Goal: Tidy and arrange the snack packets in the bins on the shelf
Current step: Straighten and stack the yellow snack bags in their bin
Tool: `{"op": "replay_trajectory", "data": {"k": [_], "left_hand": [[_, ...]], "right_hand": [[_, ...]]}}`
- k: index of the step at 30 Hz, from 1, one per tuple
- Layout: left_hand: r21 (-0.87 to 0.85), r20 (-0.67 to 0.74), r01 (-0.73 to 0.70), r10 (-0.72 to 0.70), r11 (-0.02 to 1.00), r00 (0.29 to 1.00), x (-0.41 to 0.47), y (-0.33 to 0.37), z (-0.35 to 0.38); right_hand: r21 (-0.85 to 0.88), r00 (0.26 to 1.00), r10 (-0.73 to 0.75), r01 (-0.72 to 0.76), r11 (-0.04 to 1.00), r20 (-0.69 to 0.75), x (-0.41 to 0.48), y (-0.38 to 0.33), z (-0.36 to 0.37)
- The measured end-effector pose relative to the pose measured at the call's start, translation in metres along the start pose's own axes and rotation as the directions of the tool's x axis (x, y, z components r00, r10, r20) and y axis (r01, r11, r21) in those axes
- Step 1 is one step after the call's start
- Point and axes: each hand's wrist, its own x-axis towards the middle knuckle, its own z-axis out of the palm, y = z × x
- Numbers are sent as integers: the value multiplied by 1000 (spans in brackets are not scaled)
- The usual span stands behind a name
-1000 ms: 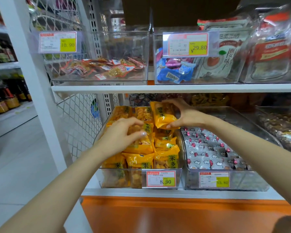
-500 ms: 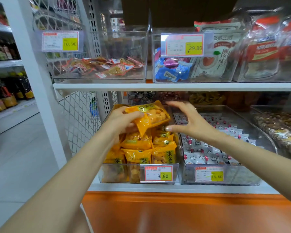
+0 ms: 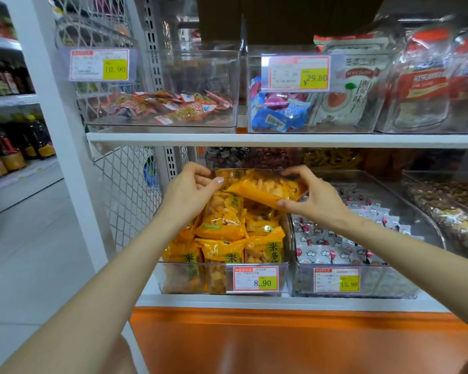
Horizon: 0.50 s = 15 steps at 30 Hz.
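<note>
right hand (image 3: 316, 201) pinches an orange snack packet (image 3: 265, 188) by its near edge, held over the clear plastic bin (image 3: 283, 278) at the lower shelf's left. left hand (image 3: 189, 193) curls at the packet's left end; i cannot tell if it grips. probably light, crinkly, slippery film with brittle pieces inside: hold the sealed edges.

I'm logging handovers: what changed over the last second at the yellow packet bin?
Half a second ago the left hand held the yellow packet; now the right hand pinches it over the back of the bin. Whether the left still touches it is unclear. The grey packets stayed put.
</note>
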Motion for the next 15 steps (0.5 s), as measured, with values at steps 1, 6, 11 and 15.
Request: {"op": "replay_trajectory", "data": {"k": [1, 6, 11, 15], "left_hand": [[27, 9, -23, 22, 999, 1000, 0, -3, -1], [141, 67, -85, 76, 986, 995, -3, -10, -3], [136, 18, -113, 111, 984, 994, -4, -14, -6], [114, 13, -142, 141, 983, 990, -6, -17, -9]], "right_hand": [[-52, 998, 39, -41, 998, -45, 5, 4, 2], [-180, 969, 161, -195, 964, -190, 36, 10, 10], [-364, 955, 101, -203, 909, -279, 63, 2, 38], [-458, 971, 76, -174, 872, -225, 77, 0, 59]]}}
